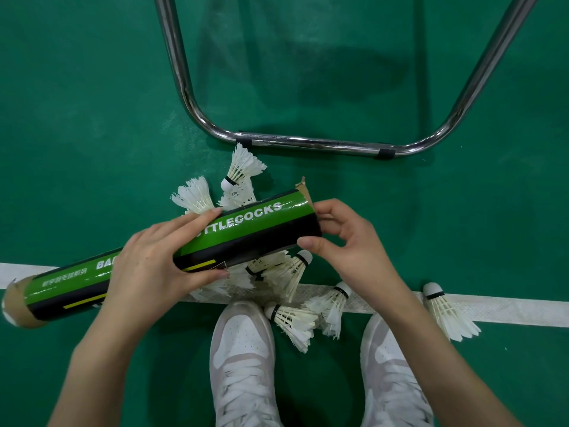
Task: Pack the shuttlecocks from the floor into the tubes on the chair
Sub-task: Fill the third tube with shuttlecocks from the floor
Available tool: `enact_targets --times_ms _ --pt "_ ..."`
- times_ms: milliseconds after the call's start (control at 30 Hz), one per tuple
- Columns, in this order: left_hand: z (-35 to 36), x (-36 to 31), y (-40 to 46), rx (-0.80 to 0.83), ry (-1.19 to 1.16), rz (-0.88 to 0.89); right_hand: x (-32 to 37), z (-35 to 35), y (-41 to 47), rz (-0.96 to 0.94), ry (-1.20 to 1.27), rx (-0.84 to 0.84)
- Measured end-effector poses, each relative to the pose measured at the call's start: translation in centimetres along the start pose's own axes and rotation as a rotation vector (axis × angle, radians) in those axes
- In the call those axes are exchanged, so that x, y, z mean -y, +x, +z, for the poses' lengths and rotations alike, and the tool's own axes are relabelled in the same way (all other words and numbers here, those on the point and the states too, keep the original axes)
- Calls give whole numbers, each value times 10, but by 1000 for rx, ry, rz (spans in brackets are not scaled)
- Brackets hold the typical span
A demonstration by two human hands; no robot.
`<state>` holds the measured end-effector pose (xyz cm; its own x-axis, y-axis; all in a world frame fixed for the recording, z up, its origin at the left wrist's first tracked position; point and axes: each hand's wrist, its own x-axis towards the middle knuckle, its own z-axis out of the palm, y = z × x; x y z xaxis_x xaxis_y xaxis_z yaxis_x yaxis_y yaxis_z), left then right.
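In the head view, the left hand point(154, 266) is grasping the tube point(172, 251) mid-length, its long axis slanting from lower left to upper right; the right hand point(345, 241) is pinching the tube's open upper-right end. The shuttlecocks point(292, 318) are lying on the floor point(77, 118) just beneath, nearer the right hand; so that grip seems likeliest to be fetching the next one.

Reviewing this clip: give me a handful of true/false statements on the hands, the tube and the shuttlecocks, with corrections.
1. The left hand grips the green and black tube around its middle. True.
2. The tube stands upright on the floor. False: it is held roughly level, above the shuttlecocks.
3. The right hand is at the tube's torn open end. True.
4. All shuttlecocks are already packed. False: several lie on the green floor, including one shuttlecock on the white line.
5. The chrome chair frame lies behind the person's shoes. False: it is ahead of them.
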<state>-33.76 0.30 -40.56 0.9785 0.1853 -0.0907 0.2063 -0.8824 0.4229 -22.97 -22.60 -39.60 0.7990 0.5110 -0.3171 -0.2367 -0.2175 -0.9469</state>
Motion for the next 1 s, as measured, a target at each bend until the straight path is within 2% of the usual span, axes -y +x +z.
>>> enact_targets --times_ms 200,433,600,733,867,1000 --pt "0 2 0 24 16 -17 -3 2 0 -5 -13 49" --pt "-3 11 2 1 -9 -61 -12 -4 9 -86 -13 -96" --pt "-9 20 -2 -2 -7 -110 -33 -9 25 -3 -161 -150" --pt "-8 17 -4 2 -49 -130 -42 -6 38 43 -274 -96" --pt "-7 18 -2 -3 -56 -133 -48 4 47 -9 -366 -19" --pt "-6 16 0 -19 -58 -115 -55 13 49 -2 -353 -134"
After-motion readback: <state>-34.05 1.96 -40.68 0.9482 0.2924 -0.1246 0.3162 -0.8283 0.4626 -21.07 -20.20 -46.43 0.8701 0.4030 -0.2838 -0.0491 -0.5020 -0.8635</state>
